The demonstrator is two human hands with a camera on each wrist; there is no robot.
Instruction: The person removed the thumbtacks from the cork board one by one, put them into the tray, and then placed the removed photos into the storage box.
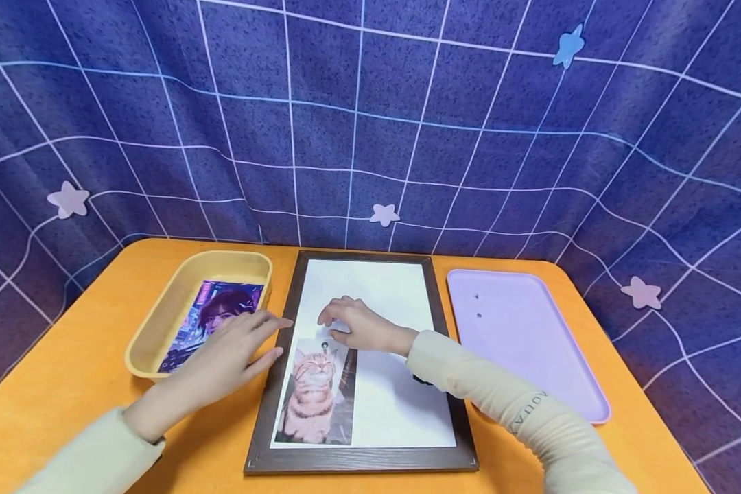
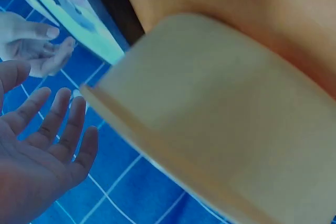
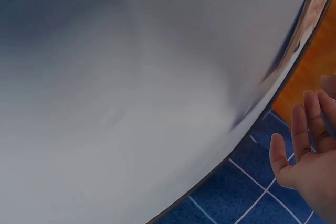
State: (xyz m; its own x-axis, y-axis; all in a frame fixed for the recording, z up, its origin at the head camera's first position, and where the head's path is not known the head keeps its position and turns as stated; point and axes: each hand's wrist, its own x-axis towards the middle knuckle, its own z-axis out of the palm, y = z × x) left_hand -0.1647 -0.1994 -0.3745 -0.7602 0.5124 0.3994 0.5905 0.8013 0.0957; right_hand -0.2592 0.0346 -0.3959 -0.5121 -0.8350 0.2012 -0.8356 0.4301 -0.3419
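Observation:
My right hand [image 1: 361,326] hovers over a white board [image 1: 401,405] in a dark frame, its fingers loosely bent and nothing visible in them. Just below those fingers, a small round silver magnet [image 1: 324,346] sits at the top edge of a cat picture [image 1: 313,405], which lies on the board's lower left. My left hand [image 1: 231,350], fingers relaxed and apart, is between the yellow basin [image 1: 142,346] and the board's left edge. The left wrist view shows its palm empty beside the basin wall [image 2: 210,103]. Inside the basin lies a purple-and-blue portrait picture [image 1: 222,309], partly hidden by this hand.
To the right of the board is a lilac tray [image 1: 531,336] with two small dark pieces [image 1: 478,315] near its upper left. Everything stands on an orange table [image 1: 210,453]. A blue gridded curtain [image 1: 321,137] hangs directly behind the table's far edge.

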